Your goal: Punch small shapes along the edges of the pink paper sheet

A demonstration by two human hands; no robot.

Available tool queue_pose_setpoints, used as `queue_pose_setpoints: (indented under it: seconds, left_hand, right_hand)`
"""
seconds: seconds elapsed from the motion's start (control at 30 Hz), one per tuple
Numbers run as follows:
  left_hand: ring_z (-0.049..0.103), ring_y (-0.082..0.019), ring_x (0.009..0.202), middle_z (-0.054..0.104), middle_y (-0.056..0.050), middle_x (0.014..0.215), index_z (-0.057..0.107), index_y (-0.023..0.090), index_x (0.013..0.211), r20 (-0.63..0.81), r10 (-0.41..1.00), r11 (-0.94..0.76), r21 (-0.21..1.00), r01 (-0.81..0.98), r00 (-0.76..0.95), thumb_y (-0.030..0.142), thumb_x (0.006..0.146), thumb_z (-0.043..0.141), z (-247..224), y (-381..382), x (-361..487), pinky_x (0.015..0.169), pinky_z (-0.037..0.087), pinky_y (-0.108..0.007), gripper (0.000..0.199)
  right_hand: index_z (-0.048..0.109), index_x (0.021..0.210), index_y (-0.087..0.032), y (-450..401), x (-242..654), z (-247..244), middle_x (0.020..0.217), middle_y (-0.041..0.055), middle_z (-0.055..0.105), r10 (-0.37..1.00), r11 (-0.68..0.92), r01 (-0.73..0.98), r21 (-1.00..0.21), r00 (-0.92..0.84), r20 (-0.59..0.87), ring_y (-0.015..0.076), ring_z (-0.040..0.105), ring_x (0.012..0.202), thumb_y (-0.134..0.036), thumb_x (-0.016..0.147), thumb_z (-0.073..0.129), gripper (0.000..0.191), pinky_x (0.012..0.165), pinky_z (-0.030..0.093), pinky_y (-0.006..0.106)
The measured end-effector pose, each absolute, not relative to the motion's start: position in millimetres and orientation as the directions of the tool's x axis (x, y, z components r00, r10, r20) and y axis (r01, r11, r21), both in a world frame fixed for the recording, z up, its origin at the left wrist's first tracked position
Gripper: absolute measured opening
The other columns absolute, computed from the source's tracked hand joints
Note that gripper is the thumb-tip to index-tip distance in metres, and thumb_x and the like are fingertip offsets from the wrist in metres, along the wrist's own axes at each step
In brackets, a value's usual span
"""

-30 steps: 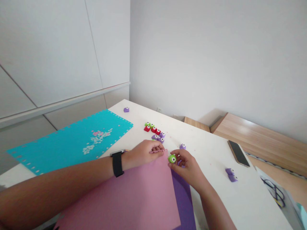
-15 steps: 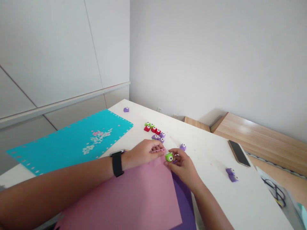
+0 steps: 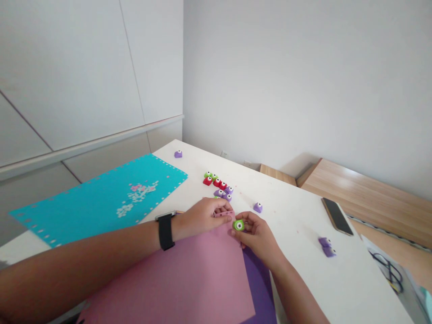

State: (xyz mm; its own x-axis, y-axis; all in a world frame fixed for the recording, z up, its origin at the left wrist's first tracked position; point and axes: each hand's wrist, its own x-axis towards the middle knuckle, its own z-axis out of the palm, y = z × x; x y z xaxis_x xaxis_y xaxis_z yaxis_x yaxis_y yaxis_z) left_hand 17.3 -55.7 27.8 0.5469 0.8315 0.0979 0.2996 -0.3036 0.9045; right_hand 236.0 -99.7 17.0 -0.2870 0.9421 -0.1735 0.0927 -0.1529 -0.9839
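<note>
My left hand (image 3: pixel 211 216) pinches the far edge of a pink sheet (image 3: pixel 189 279), where a few small punched holes show. Just to its right, my right hand (image 3: pixel 254 231) grips a small green craft punch (image 3: pixel 239 225) with a white round button, at the pink sheet's far right corner. Beneath the pink sheet lies a purple sheet (image 3: pixel 261 281), its right part showing. Beyond my left hand stand several punches in a cluster, among them a red one (image 3: pixel 207 181) and a purple one (image 3: pixel 229 190).
A blue sheet (image 3: pixel 101 198) with punched edges and a pile of paper cutouts (image 3: pixel 140 193) lies at the left. Single purple punches stand at the back (image 3: pixel 178 154) and right of the cluster (image 3: pixel 258 207). Farther right are two more (image 3: pixel 327 247) and a phone (image 3: pixel 336 216).
The green punch has turned so its button faces me more and sits against the sheet's corner. My right hand has shifted slightly with it; my left hand keeps its hold.
</note>
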Motion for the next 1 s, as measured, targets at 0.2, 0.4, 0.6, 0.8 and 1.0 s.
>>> queue_pose_setpoints:
  seconds: [0.2, 0.4, 0.6, 0.8, 1.0]
  left_hand:
    - [0.066, -0.018, 0.079, 0.072, -0.003, 0.087, 0.069, 0.018, 0.101, 0.083, 0.828, -0.282, 0.917, 0.284, 0.555, 0.046, 0.091, 0.062, 25, -54, 18, 0.069, 0.048, -0.025, 0.030]
    - [0.067, -0.017, 0.081, 0.073, -0.003, 0.090, 0.069, 0.018, 0.101, 0.098, 0.837, -0.285, 0.917, 0.277, 0.538, 0.046, 0.091, 0.063, 26, -54, 18, 0.071, 0.049, -0.024, 0.031]
    - [0.067, -0.018, 0.083, 0.073, -0.003, 0.090, 0.070, 0.018, 0.100, 0.105, 0.832, -0.298, 0.912, 0.280, 0.544, 0.049, 0.091, 0.063, 28, -56, 18, 0.071, 0.049, -0.025, 0.033]
    - [0.068, -0.018, 0.085, 0.074, -0.004, 0.093, 0.070, 0.018, 0.101, 0.112, 0.839, -0.293, 0.918, 0.269, 0.532, 0.046, 0.092, 0.063, 27, -56, 19, 0.073, 0.050, -0.025, 0.031]
    - [0.069, -0.019, 0.085, 0.074, -0.004, 0.092, 0.070, 0.018, 0.100, 0.099, 0.838, -0.274, 0.927, 0.257, 0.537, 0.049, 0.092, 0.062, 26, -55, 20, 0.074, 0.051, -0.026, 0.033]
  right_hand:
    - [0.064, 0.103, -0.020, -102, 235, 23, 0.088, 0.0005, 0.070, 0.927, -0.184, -0.027, -0.983, -0.337, -0.164, 0.0119, 0.061, 0.075, -0.028, 0.068, 0.090, 0.045, 0.063, 0.046, 0.021]
    - [0.068, 0.107, -0.018, -103, 238, 31, 0.079, -0.0009, 0.065, 0.910, -0.240, -0.055, -0.969, -0.360, -0.205, 0.0053, 0.045, 0.052, -0.035, 0.079, 0.082, 0.035, 0.046, 0.033, 0.019]
    - [0.071, 0.101, -0.015, -101, 239, 30, 0.089, 0.0053, 0.069, 0.909, -0.285, -0.062, -0.957, -0.333, -0.249, 0.0120, 0.056, 0.068, -0.033, 0.071, 0.087, 0.039, 0.055, 0.047, 0.023]
    - [0.069, 0.108, -0.019, -99, 242, 27, 0.090, 0.0036, 0.070, 0.898, -0.294, -0.062, -0.954, -0.360, -0.254, 0.0125, 0.057, 0.072, -0.030, 0.072, 0.087, 0.042, 0.056, 0.042, 0.021]
    - [0.071, 0.104, -0.018, -99, 242, 26, 0.093, 0.0044, 0.071, 0.911, -0.247, -0.038, -0.968, -0.349, -0.219, 0.0135, 0.059, 0.077, -0.032, 0.074, 0.086, 0.036, 0.061, 0.042, 0.023]
